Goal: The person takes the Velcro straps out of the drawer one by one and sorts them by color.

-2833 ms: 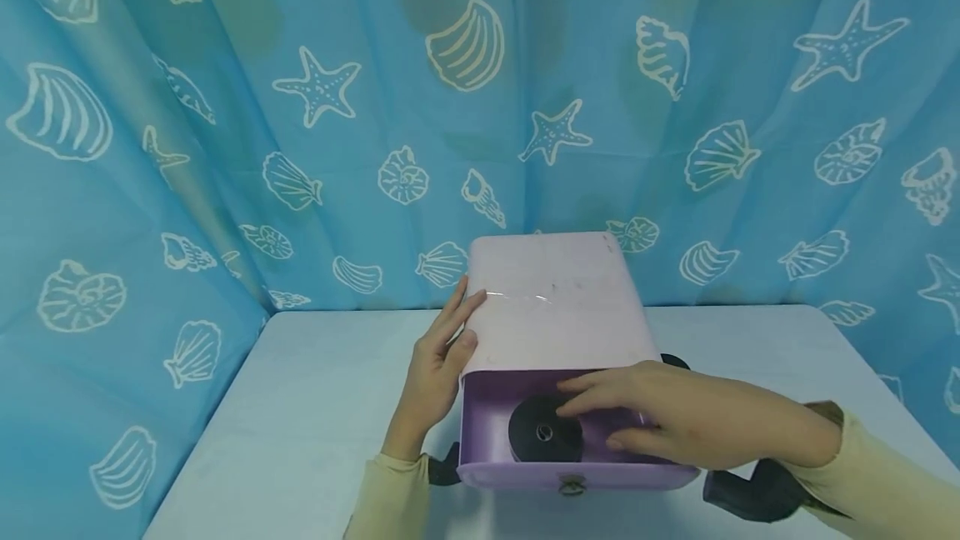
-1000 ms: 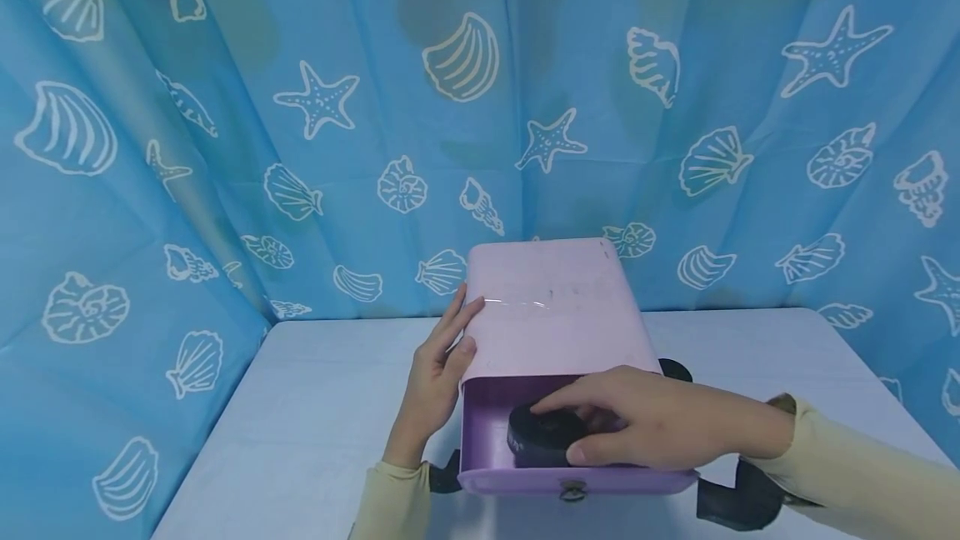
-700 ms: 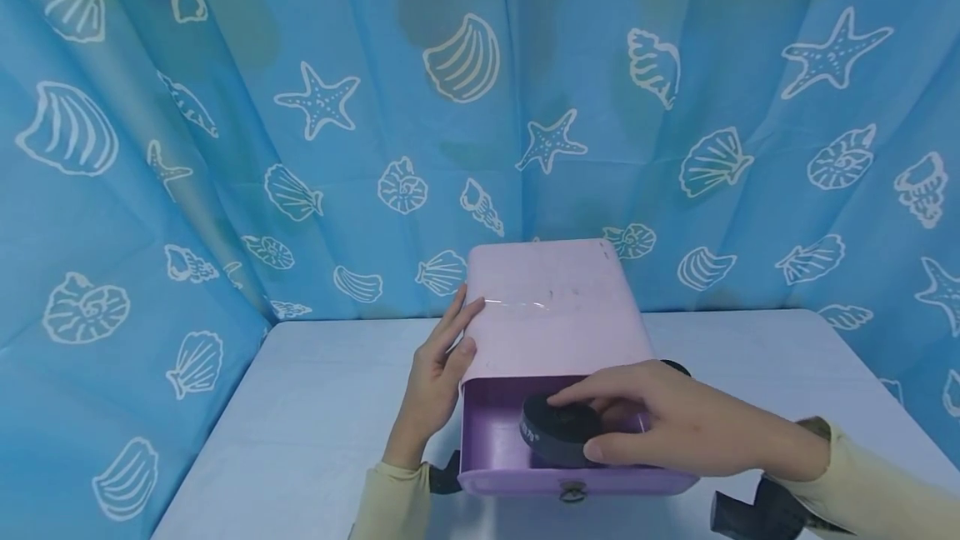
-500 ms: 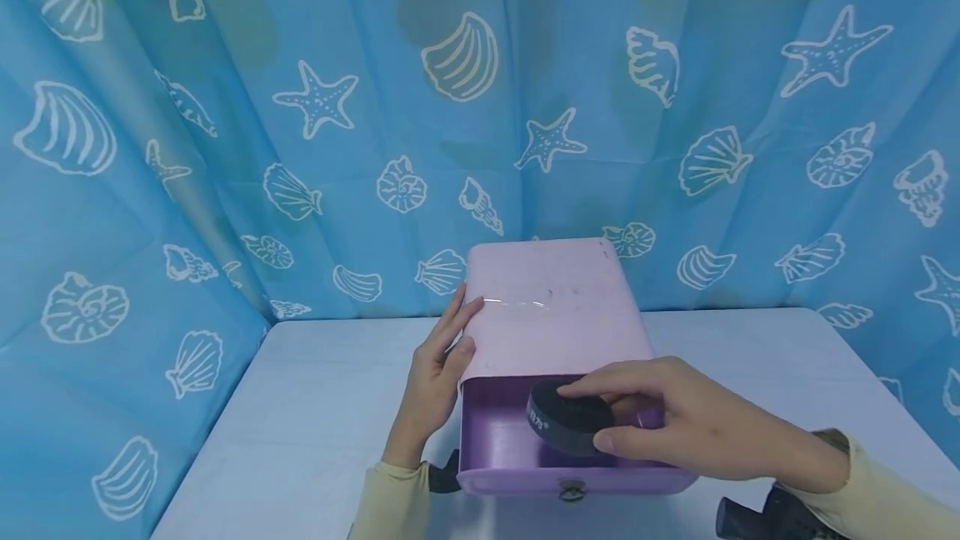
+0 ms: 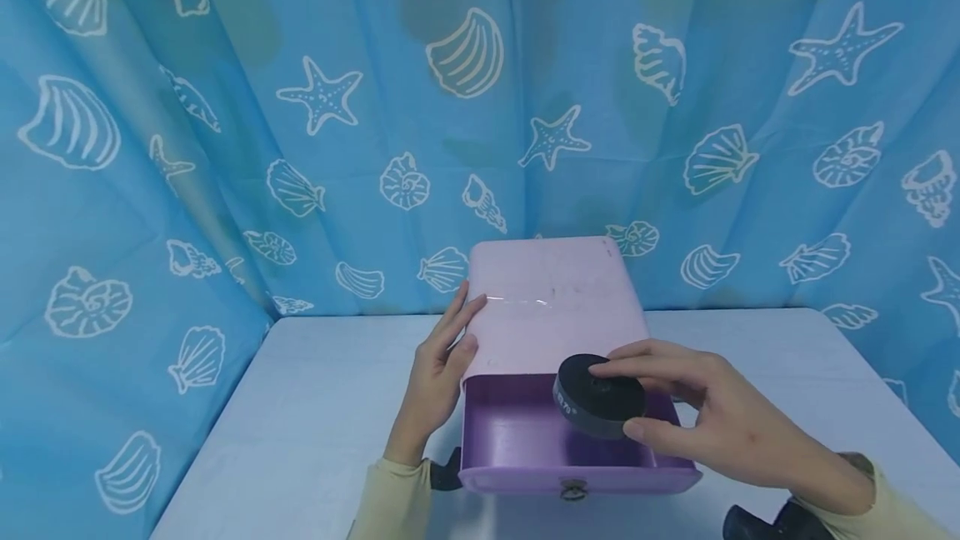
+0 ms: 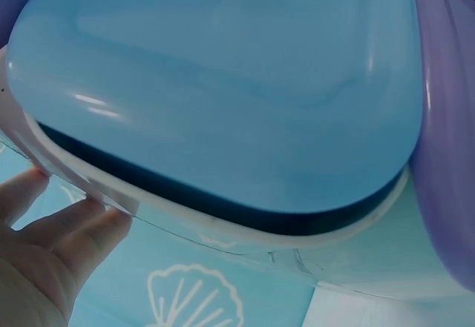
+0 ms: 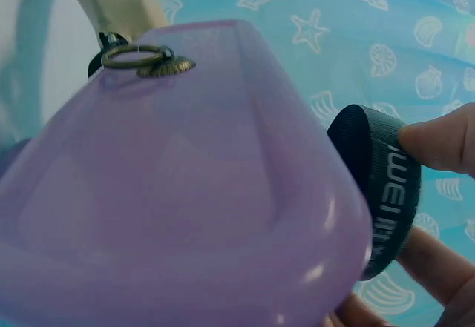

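Observation:
In the head view my right hand pinches a roll of black tape, thumb at the near edge and fingers over the top. The roll is tilted above the pulled-out purple drawer of a pale pink box. White lettering shows on the ribbed side of the roll in the right wrist view. My left hand rests against the box's left side, fingers extended. In the left wrist view the fingers of my left hand touch the box's edge beside a glossy blue panel.
A brass ring pull sits on the drawer front. The box stands on a table with a white cover. Behind and to the left hangs a blue curtain with white shell and starfish prints.
My right hand reached down into the drawer, gripped the roll, and has lifted it up and to the right. My left hand has stayed on the box.

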Available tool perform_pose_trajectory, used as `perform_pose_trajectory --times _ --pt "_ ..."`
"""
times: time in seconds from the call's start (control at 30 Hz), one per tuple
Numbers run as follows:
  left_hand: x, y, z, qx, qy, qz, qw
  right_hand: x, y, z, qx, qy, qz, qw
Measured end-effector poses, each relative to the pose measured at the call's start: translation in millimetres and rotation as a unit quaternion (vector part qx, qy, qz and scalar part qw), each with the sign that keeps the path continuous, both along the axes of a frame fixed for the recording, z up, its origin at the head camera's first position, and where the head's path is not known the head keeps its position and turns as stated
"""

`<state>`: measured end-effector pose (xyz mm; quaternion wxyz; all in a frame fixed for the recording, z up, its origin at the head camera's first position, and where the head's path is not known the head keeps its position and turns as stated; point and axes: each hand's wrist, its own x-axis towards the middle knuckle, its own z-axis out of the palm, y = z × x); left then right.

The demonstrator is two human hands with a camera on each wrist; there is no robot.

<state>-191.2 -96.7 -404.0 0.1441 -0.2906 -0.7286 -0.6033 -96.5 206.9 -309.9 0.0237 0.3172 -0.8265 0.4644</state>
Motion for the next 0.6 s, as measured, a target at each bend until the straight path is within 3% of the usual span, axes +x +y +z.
perform_pose_trajectory --times 0.17,0.4,0.6 --pt "-0.6 0.3 0.2 -0.002 -0.001 0.002 1.0 -1.3 7.6 -6.5 -0.042 0.027 -0.019 0.999" --pt "-1.2 -0.6 -0.6 -0.004 0.008 0.001 1.0 -6.9 16.7 -14.1 -0.118 0.037 -0.007 0.992" --pt "-1.9 -0.9 -1.5 -0.006 0.005 0.005 1.0 -9.5 21.1 -21.5 -0.116 0.083 -0.059 0.988"
